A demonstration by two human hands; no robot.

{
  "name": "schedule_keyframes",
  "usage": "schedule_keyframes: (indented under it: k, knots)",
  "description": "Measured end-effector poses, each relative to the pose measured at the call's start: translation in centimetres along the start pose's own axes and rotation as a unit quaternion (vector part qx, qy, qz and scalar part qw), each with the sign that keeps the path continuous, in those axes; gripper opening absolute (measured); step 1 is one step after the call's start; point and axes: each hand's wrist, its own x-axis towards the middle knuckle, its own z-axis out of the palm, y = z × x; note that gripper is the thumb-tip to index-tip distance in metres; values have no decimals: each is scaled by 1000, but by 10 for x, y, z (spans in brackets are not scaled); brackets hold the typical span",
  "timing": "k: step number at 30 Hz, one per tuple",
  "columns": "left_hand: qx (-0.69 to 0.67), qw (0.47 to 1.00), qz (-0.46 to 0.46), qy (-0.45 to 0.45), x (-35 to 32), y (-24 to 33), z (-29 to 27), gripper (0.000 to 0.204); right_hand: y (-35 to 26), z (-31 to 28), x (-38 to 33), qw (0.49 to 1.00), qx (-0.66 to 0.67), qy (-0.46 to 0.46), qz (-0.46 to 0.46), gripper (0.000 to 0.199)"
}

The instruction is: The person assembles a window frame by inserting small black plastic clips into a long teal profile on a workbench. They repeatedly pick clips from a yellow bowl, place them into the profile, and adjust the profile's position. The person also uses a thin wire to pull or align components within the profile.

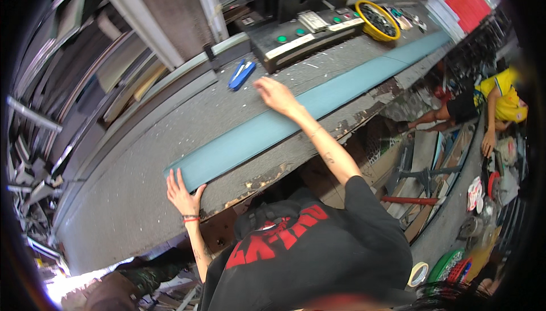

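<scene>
Black T-shirt point(324, 254) with red lettering fronting a long blue-grey strip point(244, 143) on the workbench

The blue-grey strip is lying flat on the grey workbench point(125, 197), running slantwise from the lower left toward the upper right, with a thin line crossing it near its far right part. At its left end, the left hand point(183, 198) is touching the corner, fingers spreading wide and thumb standing apart along the near edge; a red band point(191, 219) is circling that wrist. Farther along, the right forearm point(324, 143) is passing over the strip, and the right hand point(276, 96) is hanging by the far edge, its fingers bending together; whether they are pinching anything I cannot tell.

Just beyond those fingertips, a blue hand tool point(243, 75) is resting on the bench. Behind it, a black machine base point(267, 52) is showing green buttons point(300, 32), and a yellow basket point(365, 23) is holding small dark pieces point(376, 20). To the left, long flat lengths point(96, 49) are leaning in a crowded stack. Off to the right, a co-worker in a yellow shirt point(506, 98) is sitting or crouching, and a tape roll point(418, 274) is lying near a green basket point(445, 265).
</scene>
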Motion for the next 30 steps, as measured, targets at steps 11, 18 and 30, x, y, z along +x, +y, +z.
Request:
schedule_keyframes:
  k: [11, 18, 30]
  knots:
    - [-7, 1000, 1, 2, 1, 2, -1, 97, 109, -130, -37, 993, 11, 121, -6, 16]
    - [7, 1000, -23, -3, -2, 2, 0, 93, 254, -280, -41, 931, -8, 306, 200, 19]
    - [51, 996, -49, -46, -2, 4, -3, 93, 345, -288, 30, 813, 428, 213, 332, 40]
